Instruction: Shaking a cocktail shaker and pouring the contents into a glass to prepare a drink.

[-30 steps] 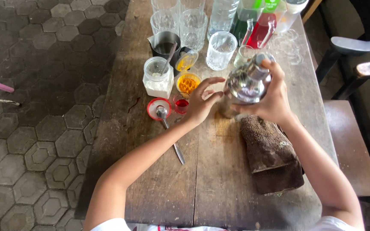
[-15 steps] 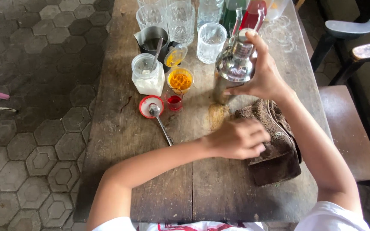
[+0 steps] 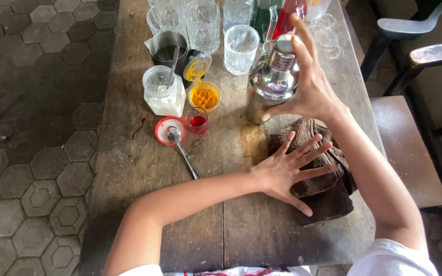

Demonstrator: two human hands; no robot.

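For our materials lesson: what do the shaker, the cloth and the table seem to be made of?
Shaker: polished metal, likely steel; mirror-like reflections. Cloth: brown terry-like fabric; fuzzy, folded. Table: unfinished worn wood; planks, grain and stains show.

bare arms, white tee (image 3: 390, 258) (short slvs)

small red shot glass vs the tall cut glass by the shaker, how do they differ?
The small shot glass holds red liquid; the tall patterned clear tumbler looks empty. The shot glass is much shorter and narrower. It stands beside the red lid; the tumbler stands next to the steel shaker. Both are upright on the wooden table.
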